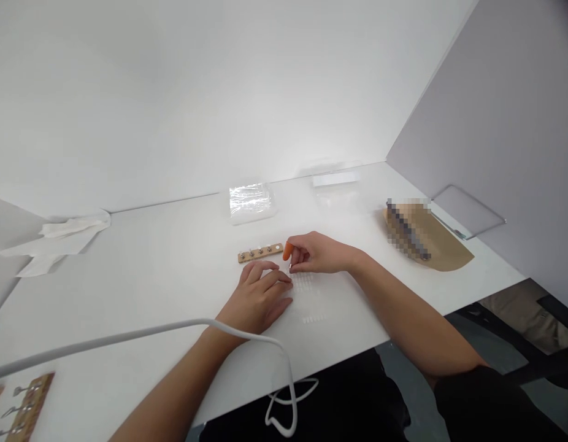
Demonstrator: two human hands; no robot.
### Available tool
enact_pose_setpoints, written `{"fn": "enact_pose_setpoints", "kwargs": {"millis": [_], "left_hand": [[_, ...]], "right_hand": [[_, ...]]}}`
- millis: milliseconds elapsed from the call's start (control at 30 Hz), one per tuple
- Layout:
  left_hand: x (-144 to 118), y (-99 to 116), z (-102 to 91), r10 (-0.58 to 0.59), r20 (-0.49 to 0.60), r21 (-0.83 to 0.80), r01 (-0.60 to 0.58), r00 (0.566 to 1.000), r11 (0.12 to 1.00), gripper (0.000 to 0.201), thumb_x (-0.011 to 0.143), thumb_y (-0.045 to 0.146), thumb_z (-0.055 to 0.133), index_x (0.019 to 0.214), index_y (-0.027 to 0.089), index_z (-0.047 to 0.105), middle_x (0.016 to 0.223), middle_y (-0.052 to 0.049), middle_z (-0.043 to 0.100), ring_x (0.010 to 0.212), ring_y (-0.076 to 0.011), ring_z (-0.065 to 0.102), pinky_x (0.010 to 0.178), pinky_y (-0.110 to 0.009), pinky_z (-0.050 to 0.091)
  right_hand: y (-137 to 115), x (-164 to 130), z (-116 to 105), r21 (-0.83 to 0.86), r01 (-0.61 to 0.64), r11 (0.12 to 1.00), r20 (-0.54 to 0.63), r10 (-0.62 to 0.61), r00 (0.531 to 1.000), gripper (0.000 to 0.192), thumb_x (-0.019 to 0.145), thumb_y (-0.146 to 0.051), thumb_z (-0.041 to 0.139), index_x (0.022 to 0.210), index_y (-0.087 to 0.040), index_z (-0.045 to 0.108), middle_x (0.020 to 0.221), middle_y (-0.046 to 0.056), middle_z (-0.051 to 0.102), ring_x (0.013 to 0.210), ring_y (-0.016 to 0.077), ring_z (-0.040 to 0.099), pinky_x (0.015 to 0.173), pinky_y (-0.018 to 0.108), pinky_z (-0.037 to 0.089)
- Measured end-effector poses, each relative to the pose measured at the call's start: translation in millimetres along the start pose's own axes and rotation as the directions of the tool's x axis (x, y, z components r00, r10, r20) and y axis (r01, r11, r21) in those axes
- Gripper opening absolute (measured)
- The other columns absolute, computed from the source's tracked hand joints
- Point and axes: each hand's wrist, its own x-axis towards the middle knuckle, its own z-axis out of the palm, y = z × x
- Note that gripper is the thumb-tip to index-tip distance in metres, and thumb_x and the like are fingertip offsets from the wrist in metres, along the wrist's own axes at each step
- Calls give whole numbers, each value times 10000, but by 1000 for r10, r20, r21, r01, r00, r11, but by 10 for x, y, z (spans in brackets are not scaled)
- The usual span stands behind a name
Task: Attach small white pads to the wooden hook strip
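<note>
My left hand point(262, 296) lies on the table with its fingers spread, their tips at the left edge of a clear sheet of small round dots point(305, 282). Over that sheet's upper edge is my right hand point(318, 253), its fingers curled and the thumb close to the index finger. An orange finger cot point(287, 250) covers the index fingertip. Whatever is in this pinch is too small to make out. Just beyond both hands rests a wooden strip point(260, 252) with several metal hooks and a white dot at its right end.
A clear plastic pack point(251, 202) and a transparent bag point(337, 190) lie at the back. Brown paper point(445, 245) with a blurred dark item is at right, near a wire frame point(470, 209). Tissues point(67, 236), another hook strip point(33, 408) and a white cable point(127, 334) are left.
</note>
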Motion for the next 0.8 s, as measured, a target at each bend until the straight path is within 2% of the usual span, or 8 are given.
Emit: {"fn": "enact_pose_setpoints", "kwargs": {"millis": [300,467,800], "left_hand": [[10,-27,46,-44,-73,-60,40,996,997,85,995,236,692,1020,239,774,1106,-37,785,1165,-291,572,1008,-492,531],[-11,-55,35,-63,-51,-119,57,997,991,76,947,235,761,1012,258,793,1099,-22,798,1177,-290,572,1015,-484,534],[17,14,59,-72,-80,-33,70,994,997,75,968,227,733,941,249,800,1079,-28,799,1107,-276,596,1003,-513,501]], "right_hand": [[18,45,26,30,-67,997,40,66,997,227,899,-303,744,1094,-266,633,936,-8,797,905,194,771,778,320,617],[24,39,35,11,-62,998,32,62,998,221,902,-307,742,1090,-268,631,932,-11,795,884,192,763,769,324,608],[28,47,55,8,-57,998,10,57,998,225,895,-299,743,1082,-258,626,921,-10,792,871,190,763,771,330,608]]}}
